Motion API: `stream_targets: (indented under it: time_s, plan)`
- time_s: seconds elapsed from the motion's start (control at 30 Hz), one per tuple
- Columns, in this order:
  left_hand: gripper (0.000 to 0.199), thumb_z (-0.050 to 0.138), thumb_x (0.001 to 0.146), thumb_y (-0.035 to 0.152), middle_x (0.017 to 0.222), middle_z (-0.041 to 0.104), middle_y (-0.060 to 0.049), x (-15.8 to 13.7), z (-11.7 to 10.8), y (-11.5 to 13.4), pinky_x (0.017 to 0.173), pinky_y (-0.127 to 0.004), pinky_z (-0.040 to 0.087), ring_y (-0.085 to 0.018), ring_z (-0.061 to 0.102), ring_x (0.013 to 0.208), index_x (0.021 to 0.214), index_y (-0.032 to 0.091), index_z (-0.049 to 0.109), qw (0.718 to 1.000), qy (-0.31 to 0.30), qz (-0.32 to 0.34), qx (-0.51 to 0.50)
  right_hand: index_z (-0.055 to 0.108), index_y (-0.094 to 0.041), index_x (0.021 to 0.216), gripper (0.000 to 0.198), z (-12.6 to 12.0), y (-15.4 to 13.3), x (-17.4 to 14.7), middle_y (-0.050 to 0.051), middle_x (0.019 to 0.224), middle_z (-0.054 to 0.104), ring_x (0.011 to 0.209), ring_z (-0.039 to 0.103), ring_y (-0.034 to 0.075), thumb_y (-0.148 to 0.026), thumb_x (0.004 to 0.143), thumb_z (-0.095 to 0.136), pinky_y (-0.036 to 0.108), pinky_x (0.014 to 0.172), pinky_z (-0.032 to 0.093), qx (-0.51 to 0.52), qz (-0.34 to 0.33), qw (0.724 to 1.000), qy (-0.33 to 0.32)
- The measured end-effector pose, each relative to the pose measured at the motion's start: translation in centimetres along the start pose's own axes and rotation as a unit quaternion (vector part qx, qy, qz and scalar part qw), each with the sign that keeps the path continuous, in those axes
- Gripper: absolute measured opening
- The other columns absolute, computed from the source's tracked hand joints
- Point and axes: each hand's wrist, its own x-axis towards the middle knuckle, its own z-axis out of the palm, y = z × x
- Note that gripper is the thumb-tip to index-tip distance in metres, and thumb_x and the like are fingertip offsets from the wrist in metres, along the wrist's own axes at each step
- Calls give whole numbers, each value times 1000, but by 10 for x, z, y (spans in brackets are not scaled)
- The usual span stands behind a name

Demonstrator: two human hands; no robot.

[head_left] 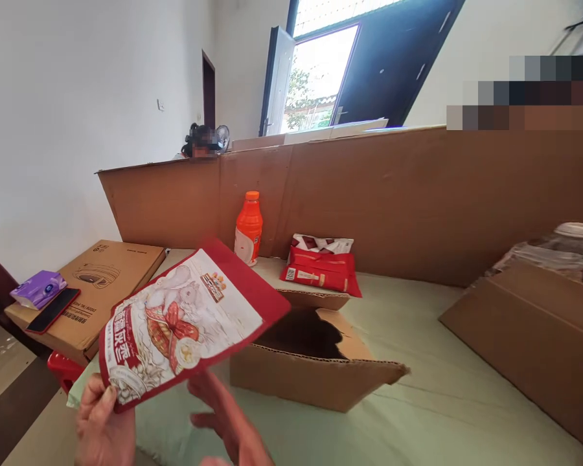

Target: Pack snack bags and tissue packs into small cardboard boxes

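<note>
A flat red-and-white bag of dried dates [175,323], printed with a squirrel and red fruit, is held tilted in the air. My left hand [102,414] pinches its lower left corner between thumb and fingers. Just below the bag's lower edge is my right hand [226,414], slightly blurred, its fingers apart; whether a fingertip touches the bag I cannot tell. Right of the bag stands an open cardboard box [301,382] with a dark inside and raised flaps. The bag's upper right corner overlaps the box's left side.
Behind the box lie red snack packets [320,265] and an orange bottle [249,226], along a tall cardboard partition [369,200]. A flat carton [121,265] at left carries a purple tissue pack [39,289] and a phone [53,310]. Another box [529,336] stands right. People are beyond the partition.
</note>
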Motion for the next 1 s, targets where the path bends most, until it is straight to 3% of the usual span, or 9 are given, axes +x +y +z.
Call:
stream_targets:
  time_s: [0.1, 0.23, 0.37, 0.5, 0.57, 0.63, 0.77, 0.87, 1.0]
  plan:
    - [37, 94, 52, 41, 65, 73, -1, -16, -14, -10, 52, -25, 57, -17, 67, 56, 56, 20, 63, 998, -50, 23, 27, 66, -28, 137, 76, 33, -26, 34, 11, 137, 67, 129, 59, 34, -66, 72, 78, 50, 109, 47, 140, -12, 986, 93]
    - [30, 88, 62, 41, 73, 75, -2, -18, -31, -14, 52, -26, 54, -21, 69, 63, 56, 20, 66, 989, -116, 69, 61, 73, -26, 126, 71, 49, -40, 49, 9, 123, 74, 123, 63, 34, -59, 64, 86, 55, 115, 43, 212, 31, 954, 208]
    - [30, 79, 73, 44, 81, 78, -4, 7, -43, 8, 67, -33, 56, -23, 69, 73, 58, 20, 70, 969, -132, 164, 127, 79, -25, 114, 60, 35, -41, 35, 10, 120, 76, 125, 62, 34, -60, 65, 86, 55, 119, 38, 103, 11, 962, 253]
    - [15, 72, 83, 33, 94, 78, -2, 25, -42, 35, 85, -33, 50, -21, 67, 91, 73, 22, 69, 964, -84, 198, 160, 77, -26, 119, 60, 10, -56, 16, 10, 113, 78, 121, 66, 33, -59, 70, 84, 53, 117, 40, -26, -12, 977, 210]
    - [14, 75, 83, 33, 110, 76, -4, 24, -34, 41, 93, -34, 50, -23, 66, 104, 92, 23, 73, 956, -131, 180, 191, 75, -26, 122, 64, 0, -63, 7, 9, 109, 79, 116, 68, 33, -60, 69, 84, 55, 112, 46, -43, 3, 983, 176]
    - [41, 79, 80, 37, 121, 74, -8, 19, -25, 40, 97, -36, 51, -26, 66, 112, 117, 22, 70, 941, -219, 139, 218, 74, -25, 122, 64, -8, -66, -1, 9, 111, 79, 115, 69, 33, -59, 69, 85, 54, 108, 51, -48, 23, 988, 146]
    - [61, 84, 75, 45, 114, 76, -12, 1, -7, 24, 87, -37, 59, -29, 72, 101, 129, 20, 67, 904, -362, -52, 222, 78, -23, 113, 51, -19, -66, -22, 11, 112, 78, 105, 73, 33, -53, 72, 85, 51, 95, 59, -19, 84, 993, 86]
    - [43, 83, 77, 46, 106, 78, -11, -16, 3, 8, 86, -39, 61, -31, 74, 99, 109, 18, 77, 892, -370, -135, 222, 79, -21, 108, 45, -27, -63, -37, 11, 107, 79, 98, 75, 32, -49, 73, 85, 50, 91, 60, 29, 126, 989, 68]
    - [38, 84, 76, 43, 101, 80, -9, -33, 14, -7, 81, -37, 63, -29, 76, 92, 105, 18, 79, 913, -314, -167, 202, 81, -20, 101, 46, -39, -60, -51, 10, 99, 81, 89, 76, 29, -56, 72, 84, 45, 84, 62, 62, 159, 980, 104]
